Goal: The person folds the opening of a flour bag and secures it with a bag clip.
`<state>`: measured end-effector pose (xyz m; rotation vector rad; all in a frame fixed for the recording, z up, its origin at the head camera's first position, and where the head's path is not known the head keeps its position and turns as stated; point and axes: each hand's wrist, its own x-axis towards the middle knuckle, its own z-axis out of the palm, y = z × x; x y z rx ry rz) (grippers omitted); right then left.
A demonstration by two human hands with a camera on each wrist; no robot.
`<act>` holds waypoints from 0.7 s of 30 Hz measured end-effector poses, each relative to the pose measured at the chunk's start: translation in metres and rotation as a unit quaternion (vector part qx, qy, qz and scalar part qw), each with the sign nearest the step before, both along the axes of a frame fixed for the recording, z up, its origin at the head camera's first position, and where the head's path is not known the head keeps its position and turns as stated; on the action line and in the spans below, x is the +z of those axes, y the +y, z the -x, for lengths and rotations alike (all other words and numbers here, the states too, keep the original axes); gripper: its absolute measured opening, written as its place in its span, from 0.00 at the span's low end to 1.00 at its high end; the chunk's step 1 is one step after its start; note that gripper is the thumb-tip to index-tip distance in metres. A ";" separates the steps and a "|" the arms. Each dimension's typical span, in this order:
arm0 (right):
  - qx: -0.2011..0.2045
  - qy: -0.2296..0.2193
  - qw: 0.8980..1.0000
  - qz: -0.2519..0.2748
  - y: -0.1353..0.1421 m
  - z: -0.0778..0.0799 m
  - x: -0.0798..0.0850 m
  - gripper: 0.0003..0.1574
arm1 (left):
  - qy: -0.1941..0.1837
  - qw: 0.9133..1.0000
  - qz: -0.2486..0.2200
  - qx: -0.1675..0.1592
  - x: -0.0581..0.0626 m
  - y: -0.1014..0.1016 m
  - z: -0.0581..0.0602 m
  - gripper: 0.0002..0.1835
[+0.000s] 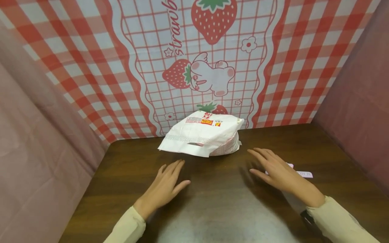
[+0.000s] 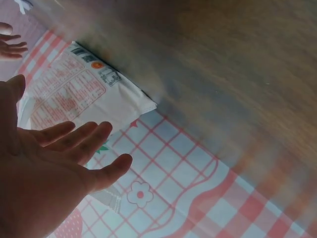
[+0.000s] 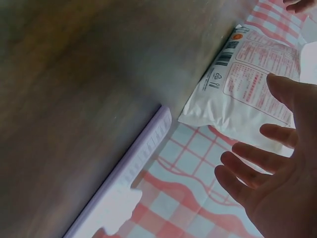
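A dark brown, wood-grained table [image 1: 225, 209] is seen, its near middle brightened by a pale sheen. At the far middle a plump white bag [image 1: 206, 132], printed in red, is carried on it. On the right a pale lilac strip-like object [image 1: 305, 174] is laid, partly hidden by the right hand [image 1: 278, 172]

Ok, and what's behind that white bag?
Behind the white bag hangs a strawberry-print cloth; in the head view, part of a printed strawberry shows above the white bag. Whatever lies lower behind it is covered there.
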<state>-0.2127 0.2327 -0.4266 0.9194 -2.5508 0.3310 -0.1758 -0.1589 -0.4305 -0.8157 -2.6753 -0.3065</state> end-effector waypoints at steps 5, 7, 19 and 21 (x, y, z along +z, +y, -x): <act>0.008 0.002 1.000 -0.001 -0.004 0.012 -0.004 0.44 | 0.004 1.000 -0.006 -0.004 0.000 0.003 0.009 0.37; 0.009 0.000 1.000 0.000 -0.006 0.017 -0.005 0.44 | 0.002 1.000 -0.007 -0.009 0.000 0.003 0.013 0.37; 0.003 -0.038 0.999 0.014 -0.013 0.032 -0.006 0.45 | -0.021 1.000 -0.016 0.000 -0.004 0.018 0.043 0.41; 0.001 -0.044 0.999 0.017 -0.014 0.034 -0.005 0.46 | -0.015 1.000 -0.019 -0.002 -0.005 0.019 0.049 0.42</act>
